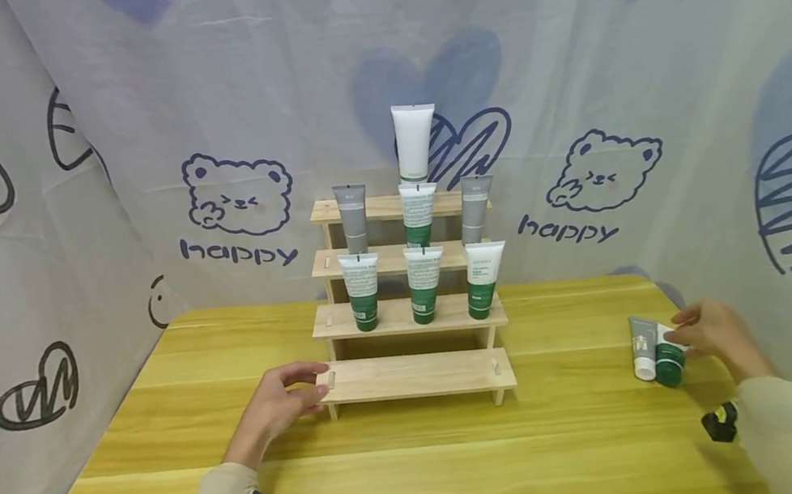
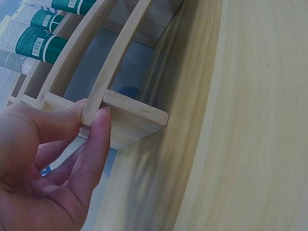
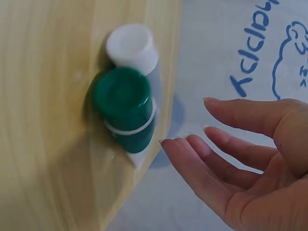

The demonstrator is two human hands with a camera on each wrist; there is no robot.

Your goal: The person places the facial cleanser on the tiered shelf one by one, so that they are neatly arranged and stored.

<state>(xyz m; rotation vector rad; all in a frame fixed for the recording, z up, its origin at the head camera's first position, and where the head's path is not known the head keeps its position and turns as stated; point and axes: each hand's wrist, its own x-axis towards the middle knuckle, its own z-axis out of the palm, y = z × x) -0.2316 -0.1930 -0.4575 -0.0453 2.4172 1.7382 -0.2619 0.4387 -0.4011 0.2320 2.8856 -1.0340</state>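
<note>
My left hand (image 1: 284, 405) pinches the left end of the lowest step of a wooden tiered rack (image 1: 411, 377); the left wrist view shows thumb and finger on the board's end (image 2: 92, 108). Over at the right of the table, my right hand (image 1: 715, 333) hovers beside a green-and-white tube (image 1: 669, 362), its fingers apart and holding nothing. Against that tube lies a grey tube (image 1: 644, 345) with a white cap. In the right wrist view a gap shows between the fingertips (image 3: 168, 144) and the green cap (image 3: 122, 91).
Several tubes stand on the rack's upper steps: green-and-white ones (image 1: 421, 285) in front, grey ones (image 1: 353, 219) behind, and a tall white tube (image 1: 415, 143) on top. A printed curtain (image 1: 346, 65) hangs behind and beside the yellow wooden table (image 1: 423, 480).
</note>
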